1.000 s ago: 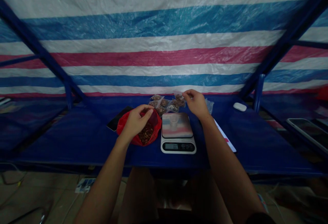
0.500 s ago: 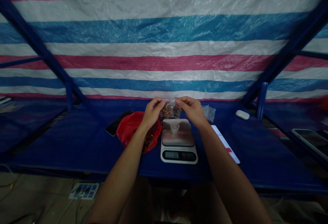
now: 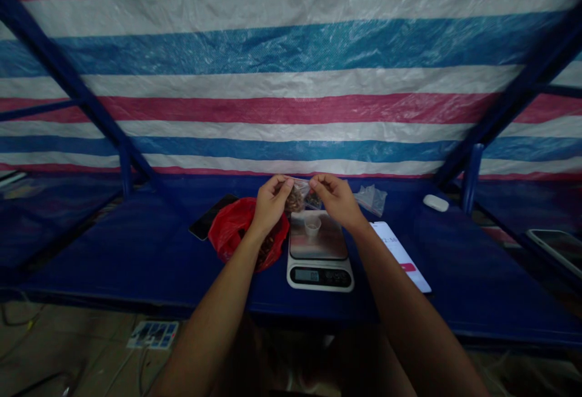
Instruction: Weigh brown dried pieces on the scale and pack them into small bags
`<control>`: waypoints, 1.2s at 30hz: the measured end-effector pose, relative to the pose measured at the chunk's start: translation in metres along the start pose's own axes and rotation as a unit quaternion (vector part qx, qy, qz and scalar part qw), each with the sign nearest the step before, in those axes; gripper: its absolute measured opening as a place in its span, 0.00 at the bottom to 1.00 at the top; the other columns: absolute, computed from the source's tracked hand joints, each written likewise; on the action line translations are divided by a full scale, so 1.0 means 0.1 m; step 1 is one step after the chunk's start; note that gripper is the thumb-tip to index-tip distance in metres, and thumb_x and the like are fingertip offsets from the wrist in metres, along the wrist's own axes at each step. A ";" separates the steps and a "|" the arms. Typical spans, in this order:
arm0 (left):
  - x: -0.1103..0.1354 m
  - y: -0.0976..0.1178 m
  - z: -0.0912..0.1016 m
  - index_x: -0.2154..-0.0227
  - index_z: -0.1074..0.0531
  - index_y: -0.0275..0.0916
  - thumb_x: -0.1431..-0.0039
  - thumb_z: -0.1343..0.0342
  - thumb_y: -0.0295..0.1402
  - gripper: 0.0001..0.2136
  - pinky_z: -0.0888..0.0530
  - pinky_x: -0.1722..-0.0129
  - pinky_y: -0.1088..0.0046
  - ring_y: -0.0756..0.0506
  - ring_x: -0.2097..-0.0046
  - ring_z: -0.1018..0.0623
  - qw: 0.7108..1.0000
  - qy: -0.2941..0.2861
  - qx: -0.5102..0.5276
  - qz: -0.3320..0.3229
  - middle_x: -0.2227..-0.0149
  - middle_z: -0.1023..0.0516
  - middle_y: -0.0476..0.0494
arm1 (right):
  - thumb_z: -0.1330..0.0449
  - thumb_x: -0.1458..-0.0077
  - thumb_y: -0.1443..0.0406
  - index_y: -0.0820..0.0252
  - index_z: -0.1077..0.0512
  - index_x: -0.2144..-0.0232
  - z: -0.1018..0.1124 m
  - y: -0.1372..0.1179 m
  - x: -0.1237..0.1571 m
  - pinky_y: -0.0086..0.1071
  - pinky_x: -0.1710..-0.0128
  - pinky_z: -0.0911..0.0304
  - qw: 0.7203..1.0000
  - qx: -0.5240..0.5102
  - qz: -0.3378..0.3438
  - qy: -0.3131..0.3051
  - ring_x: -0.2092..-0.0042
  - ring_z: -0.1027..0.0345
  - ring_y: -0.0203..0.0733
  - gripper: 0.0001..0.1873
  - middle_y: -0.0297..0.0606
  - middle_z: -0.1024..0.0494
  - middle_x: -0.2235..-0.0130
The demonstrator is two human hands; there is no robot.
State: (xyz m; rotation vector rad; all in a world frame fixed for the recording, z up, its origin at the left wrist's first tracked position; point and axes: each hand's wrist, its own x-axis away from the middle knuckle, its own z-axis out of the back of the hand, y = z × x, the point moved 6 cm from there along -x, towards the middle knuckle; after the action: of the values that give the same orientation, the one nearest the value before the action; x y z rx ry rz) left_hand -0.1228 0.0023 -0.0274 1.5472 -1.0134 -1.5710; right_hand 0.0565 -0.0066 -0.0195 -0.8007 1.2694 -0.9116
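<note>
My left hand pinches the top of a small clear zip bag with brown pieces in its bottom. At the bag's other top corner, my right hand has thumb and forefinger closed on the edge. Just below both hands stands a digital kitchen scale; a small clear plastic cup rests on its metal plate. Left of the scale, partly behind my left forearm, an open red plastic bag holds more brown pieces. Another small clear bag with dark contents lies behind the scale.
Clear plastic bags lie right of my right hand. A lit phone is beside my right forearm, and a white earphone case lies farther right. A dark flat object sits by the red bag. Blue frame bars rise beside the striped sheet.
The top of the zip bag has tilted down to the right, and its brown pieces hang more toward my left hand. Both hands keep their pinch. The view has shifted slightly.
</note>
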 end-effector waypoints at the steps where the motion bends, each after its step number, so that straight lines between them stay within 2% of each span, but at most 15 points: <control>1: 0.00 0.00 0.00 0.64 0.20 0.40 0.37 0.35 0.51 0.18 0.21 0.58 0.68 0.43 0.62 0.18 1.000 -0.004 0.006 0.005 0.64 0.15 0.45 | 0.34 0.42 0.45 0.57 0.25 0.68 0.01 0.00 0.00 0.34 0.64 0.36 1.000 -0.003 0.003 0.008 0.67 0.32 0.39 0.22 0.34 0.23 0.70; 5: 0.00 0.01 0.04 0.62 0.16 0.39 0.37 0.35 0.50 0.18 0.19 0.54 0.64 0.41 0.59 0.16 1.000 -0.004 0.016 0.006 0.60 0.12 0.42 | 0.32 0.44 0.46 0.57 0.23 0.66 -0.02 0.02 0.01 0.33 0.69 0.39 1.000 -0.012 -0.003 0.009 0.70 0.34 0.38 0.21 0.33 0.23 0.70; 13: 0.01 -0.06 0.10 0.63 0.15 0.38 0.40 0.33 0.51 0.19 0.20 0.58 0.67 0.43 0.62 0.17 0.999 0.025 0.027 0.034 0.64 0.13 0.44 | 0.36 0.38 0.47 0.58 0.24 0.65 -0.10 -0.01 0.04 0.33 0.68 0.39 0.999 0.027 0.018 -0.033 0.69 0.36 0.37 0.20 0.33 0.26 0.69; 18: 0.00 -0.10 0.11 0.63 0.16 0.38 0.45 0.29 0.51 0.19 0.21 0.59 0.69 0.44 0.63 0.18 0.997 0.049 0.044 0.041 0.64 0.14 0.45 | 0.36 0.38 0.50 0.58 0.23 0.65 -0.01 -0.06 0.04 0.33 0.66 0.38 0.996 0.064 0.057 -0.004 0.67 0.33 0.39 0.17 0.34 0.22 0.67; 22: -0.01 -0.10 0.13 0.65 0.17 0.37 0.47 0.28 0.52 0.21 0.22 0.59 0.71 0.46 0.64 0.19 0.997 0.059 0.040 0.027 0.65 0.15 0.45 | 0.35 0.39 0.50 0.59 0.22 0.65 0.01 -0.03 0.03 0.33 0.67 0.39 0.997 0.066 0.048 0.003 0.68 0.33 0.38 0.18 0.36 0.20 0.67; 25: 0.00 -0.09 0.11 0.64 0.17 0.37 0.46 0.29 0.53 0.21 0.21 0.60 0.71 0.46 0.65 0.19 0.998 0.050 0.041 0.024 0.66 0.15 0.45 | 0.33 0.41 0.50 0.59 0.21 0.65 0.00 -0.03 0.03 0.32 0.68 0.40 0.996 0.064 0.054 0.006 0.69 0.34 0.37 0.18 0.36 0.19 0.65; 30: 0.01 -0.07 0.06 0.65 0.17 0.37 0.45 0.29 0.54 0.22 0.21 0.62 0.71 0.46 0.66 0.19 0.998 0.016 0.052 0.029 0.67 0.15 0.45 | 0.34 0.39 0.55 0.58 0.21 0.66 0.00 -0.09 0.04 0.33 0.64 0.38 0.993 0.070 0.090 0.009 0.62 0.28 0.41 0.13 0.38 0.19 0.64; 36: 0.03 -0.09 -0.02 0.64 0.16 0.37 0.45 0.28 0.51 0.20 0.19 0.58 0.67 0.44 0.62 0.17 0.998 -0.027 0.045 0.029 0.63 0.14 0.42 | 0.34 0.39 0.54 0.59 0.21 0.65 -0.03 -0.09 0.04 0.32 0.67 0.40 0.995 0.061 0.083 0.003 0.66 0.31 0.38 0.13 0.37 0.19 0.65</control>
State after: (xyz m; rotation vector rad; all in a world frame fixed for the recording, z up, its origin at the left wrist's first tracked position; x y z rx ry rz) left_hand -0.1210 0.0037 -0.0366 1.5274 -1.1636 -1.5533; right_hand 0.0532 -0.0145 -0.0137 -0.5877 1.2547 -0.8482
